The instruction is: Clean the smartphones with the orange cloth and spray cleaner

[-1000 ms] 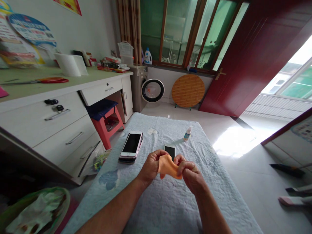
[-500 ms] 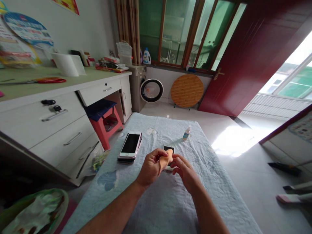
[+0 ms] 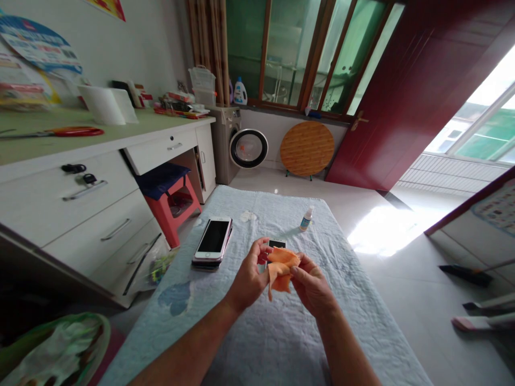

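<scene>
An orange cleaning cloth [image 3: 281, 265], loosely folded, is held above the covered surface. My right hand [image 3: 316, 284] pinches its right side between thumb and fingers. Beside the cloth's left edge is my left hand [image 3: 249, 279], its fingers curved and apart from the thumb; the thumb tip is at the cloth's edge. Behind the cloth and hands lies a smartphone [image 3: 277, 244] with a white frame and dark screen, mostly hidden. To the left sits a stack of phones [image 3: 213, 238], a white one on top. A small spray bottle [image 3: 306, 219] stands upright beyond my right hand.
A pale blue quilted cover [image 3: 346, 300] lies under everything. On the left are a white desk with drawers [image 3: 88, 198], a red stool [image 3: 173, 214] and a waste bin [image 3: 102, 332]. A washing machine [image 3: 225, 145] with its round door open stands at the back.
The cloth has passed from my left hand's grip to my right hand's and is spread wider. My left fingers have opened away from it.
</scene>
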Available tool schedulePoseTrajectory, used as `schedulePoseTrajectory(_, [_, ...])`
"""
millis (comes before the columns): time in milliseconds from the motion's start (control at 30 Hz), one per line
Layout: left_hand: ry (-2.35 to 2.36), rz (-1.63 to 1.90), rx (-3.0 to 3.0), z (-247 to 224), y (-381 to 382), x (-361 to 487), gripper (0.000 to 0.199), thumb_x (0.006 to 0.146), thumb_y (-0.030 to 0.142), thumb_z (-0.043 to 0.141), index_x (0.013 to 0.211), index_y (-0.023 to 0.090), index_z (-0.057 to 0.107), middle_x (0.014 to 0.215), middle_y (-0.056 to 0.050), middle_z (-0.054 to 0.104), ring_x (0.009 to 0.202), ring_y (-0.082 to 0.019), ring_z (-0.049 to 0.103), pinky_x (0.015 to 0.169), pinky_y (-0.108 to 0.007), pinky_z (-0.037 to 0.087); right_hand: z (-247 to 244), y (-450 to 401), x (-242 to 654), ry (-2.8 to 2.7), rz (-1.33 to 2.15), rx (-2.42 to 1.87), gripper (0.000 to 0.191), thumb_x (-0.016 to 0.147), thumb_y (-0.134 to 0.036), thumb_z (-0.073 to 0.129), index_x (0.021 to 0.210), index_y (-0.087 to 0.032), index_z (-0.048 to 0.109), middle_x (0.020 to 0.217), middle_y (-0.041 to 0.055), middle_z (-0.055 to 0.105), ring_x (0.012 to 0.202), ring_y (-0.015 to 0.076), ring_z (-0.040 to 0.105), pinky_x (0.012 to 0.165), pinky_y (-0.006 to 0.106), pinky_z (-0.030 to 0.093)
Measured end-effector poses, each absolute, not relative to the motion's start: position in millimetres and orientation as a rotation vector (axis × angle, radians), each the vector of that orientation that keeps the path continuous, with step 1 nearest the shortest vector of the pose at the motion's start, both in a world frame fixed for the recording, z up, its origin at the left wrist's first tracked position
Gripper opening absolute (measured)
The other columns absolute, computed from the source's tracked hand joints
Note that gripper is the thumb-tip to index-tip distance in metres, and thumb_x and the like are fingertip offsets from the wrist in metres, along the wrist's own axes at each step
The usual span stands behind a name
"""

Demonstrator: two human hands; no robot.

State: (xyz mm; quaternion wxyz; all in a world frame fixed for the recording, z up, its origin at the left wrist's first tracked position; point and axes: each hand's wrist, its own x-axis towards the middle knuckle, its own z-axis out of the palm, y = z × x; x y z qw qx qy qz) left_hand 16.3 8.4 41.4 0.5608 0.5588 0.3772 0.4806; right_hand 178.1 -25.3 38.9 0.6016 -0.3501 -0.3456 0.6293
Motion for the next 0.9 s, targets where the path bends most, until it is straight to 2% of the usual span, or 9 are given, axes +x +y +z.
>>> schedulePoseTrajectory(133, [0.699, 0.921, 1.049, 38, 14, 17, 0.05, 0.074, 0.023, 0.06, 0.123, 0.019, 0.05, 0.102, -0.007, 0.063, 0.085, -0.02, 0.061, 0.073, -0.03, 0.047, 40, -26, 179, -0.737, 1.437, -0.748, 0.029, 0.063, -0.03, 0.082, 0.08, -0.022, 0.059, 0.083, 0.0002, 0.063, 0.072, 0.015, 0.058, 0.066, 0.026, 0.047])
schedulePoseTrajectory(233, [0.508, 0.857, 0.923, 38, 15, 18, 0.037, 0.082, 0.033, 0.053, 0.112, 0.013, 0.061, 0.105, -0.01, 0.066, 0.095, -0.024, 0.061, 0.079, -0.033, 0.046, 38, -26, 180, -0.705, 1.473, -0.669, 0.025, 0.067, -0.025, 0.08, 0.08, -0.022, 0.059, 0.081, -0.001, 0.063, 0.075, 0.0137, 0.058, 0.07, 0.024, 0.048])
schedulePoseTrajectory(333, [0.454, 0.848, 0.854, 38, 14, 19, 0.041, 0.086, 0.046, 0.054, 0.105, 0.012, 0.065, 0.106, -0.012, 0.068, 0.099, -0.026, 0.061, 0.086, -0.035, 0.045, 35, -26, 181, -0.681, 1.503, -0.623, 0.022, 0.069, -0.022, 0.078, 0.081, -0.022, 0.06, 0.084, -0.0015, 0.064, 0.079, 0.0129, 0.06, 0.075, 0.024, 0.048])
schedulePoseTrajectory(467, [0.589, 0.914, 0.927, 36, 17, 19, 0.03, 0.078, 0.036, 0.07, 0.097, 0.013, 0.068, 0.094, -0.008, 0.07, 0.087, -0.02, 0.063, 0.083, -0.03, 0.045, 33, -24, 182, -0.703, 1.483, -0.653, 0.02, 0.07, -0.02, 0.077, 0.081, -0.021, 0.061, 0.083, -0.0016, 0.065, 0.077, 0.0122, 0.06, 0.073, 0.023, 0.049])
schedulePoseTrajectory(567, [0.758, 1.107, 0.886, 34, 21, 16, 0.021, 0.074, 0.032, 0.073, 0.085, 0.014, 0.067, 0.083, -0.002, 0.068, 0.08, -0.014, 0.06, 0.079, -0.023, 0.045, 33, -23, 181, -0.756, 1.482, -0.709, 0.019, 0.073, -0.025, 0.076, 0.081, -0.02, 0.059, 0.081, -0.0001, 0.065, 0.074, 0.014, 0.061, 0.069, 0.026, 0.051])
schedulePoseTrajectory(633, [0.732, 1.123, 0.802, 34, 22, 15, 0.022, 0.074, 0.034, 0.073, 0.081, 0.015, 0.064, 0.08, 0.0, 0.066, 0.076, -0.012, 0.06, 0.075, -0.023, 0.047, 35, -24, 180, -0.792, 1.505, -0.735, 0.022, 0.073, -0.028, 0.075, 0.087, -0.021, 0.059, 0.083, 0.001, 0.066, 0.07, 0.0157, 0.061, 0.063, 0.027, 0.051])
schedulePoseTrajectory(700, [0.666, 1.032, 0.72, 35, 21, 15, 0.025, 0.075, 0.036, 0.073, 0.082, 0.016, 0.06, 0.078, 0.0, 0.064, 0.07, -0.012, 0.059, 0.067, -0.024, 0.049, 36, -25, 178, -0.802, 1.525, -0.75, 0.036, 0.072, -0.028, 0.076, 0.103, -0.025, 0.057, 0.089, 0.0016, 0.067, 0.069, 0.0169, 0.063, 0.059, 0.027, 0.051])
schedulePoseTrajectory(800, [0.578, 0.922, 0.647, 36, 17, 17, 0.026, 0.077, 0.036, 0.071, 0.086, 0.016, 0.058, 0.078, -0.001, 0.063, 0.066, -0.012, 0.06, 0.062, -0.024, 0.05, 39, -26, 176, -0.774, 1.505, -0.769, 0.057, 0.073, -0.03, 0.075, 0.124, -0.03, 0.049, 0.091, 0.0014, 0.067, 0.073, 0.0164, 0.064, 0.063, 0.026, 0.051])
schedulePoseTrajectory(900, [0.502, 0.92, 0.608, 37, 15, 19, 0.022, 0.08, 0.032, 0.07, 0.086, 0.014, 0.059, 0.077, -0.001, 0.063, 0.067, -0.011, 0.06, 0.063, -0.02, 0.049, 38, -25, 177, -0.745, 1.456, -0.788, 0.054, 0.075, -0.03, 0.074, 0.124, -0.028, 0.054, 0.082, -0.001, 0.066, 0.068, 0.0116, 0.061, 0.062, 0.021, 0.049])
